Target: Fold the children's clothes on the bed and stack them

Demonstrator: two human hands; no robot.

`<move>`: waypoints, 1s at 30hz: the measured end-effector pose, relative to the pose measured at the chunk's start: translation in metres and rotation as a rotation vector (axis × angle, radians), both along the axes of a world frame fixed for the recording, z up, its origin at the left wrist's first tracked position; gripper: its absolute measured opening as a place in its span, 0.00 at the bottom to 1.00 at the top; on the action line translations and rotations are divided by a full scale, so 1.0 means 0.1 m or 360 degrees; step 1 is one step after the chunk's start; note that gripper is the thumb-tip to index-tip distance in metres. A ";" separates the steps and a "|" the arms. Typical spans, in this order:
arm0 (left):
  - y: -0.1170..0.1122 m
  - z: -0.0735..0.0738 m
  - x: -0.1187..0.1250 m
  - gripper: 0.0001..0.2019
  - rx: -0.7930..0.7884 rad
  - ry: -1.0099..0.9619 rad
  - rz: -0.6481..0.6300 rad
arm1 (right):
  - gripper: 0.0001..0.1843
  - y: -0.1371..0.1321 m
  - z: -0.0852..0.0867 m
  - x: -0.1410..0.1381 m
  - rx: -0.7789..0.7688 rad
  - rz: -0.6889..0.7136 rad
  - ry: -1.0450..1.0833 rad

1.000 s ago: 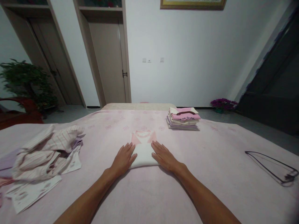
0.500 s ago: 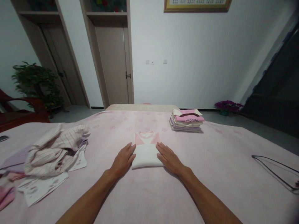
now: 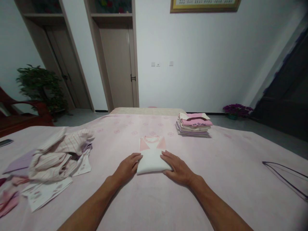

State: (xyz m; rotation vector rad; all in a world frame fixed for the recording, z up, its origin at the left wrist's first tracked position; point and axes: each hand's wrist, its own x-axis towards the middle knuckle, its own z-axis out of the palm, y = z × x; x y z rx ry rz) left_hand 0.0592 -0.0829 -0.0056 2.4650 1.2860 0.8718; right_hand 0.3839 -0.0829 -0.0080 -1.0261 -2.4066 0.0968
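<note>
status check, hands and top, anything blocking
Left hand, right hand at sides of folded white top; collar at far edge. Clothes heap left, folded clothes stack beyond right, neither blocking.

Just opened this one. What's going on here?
A person has both hands on a folded white-and-pink top lying flat on a pink cloth, its collar pointing away. The left hand is at its left edge and the right hand at its right edge, fingers on the fabric. Beyond it, to the right, stands a neat stack of folded clothes; to the left lies a loose heap of unfolded ones.
</note>
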 end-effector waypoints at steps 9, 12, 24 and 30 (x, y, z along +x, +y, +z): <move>0.00 -0.05 -0.11 0.30 -0.0107 0.0096 -0.0117 | 0.40 -0.02 0.02 -0.10 0.0210 0.0018 0.0024; -0.01 -0.03 -0.13 0.37 -0.0156 0.0167 -0.0134 | 0.37 0.00 0.01 -0.10 0.0255 0.0020 0.0048; -0.06 0.03 -0.05 0.42 -0.0165 0.0229 -0.0083 | 0.27 0.00 0.08 -0.10 0.0177 -0.0009 0.0210; 0.04 -0.10 -0.06 0.30 -0.0034 0.0005 -0.0040 | 0.23 -0.02 0.12 -0.10 0.0215 0.0081 0.0245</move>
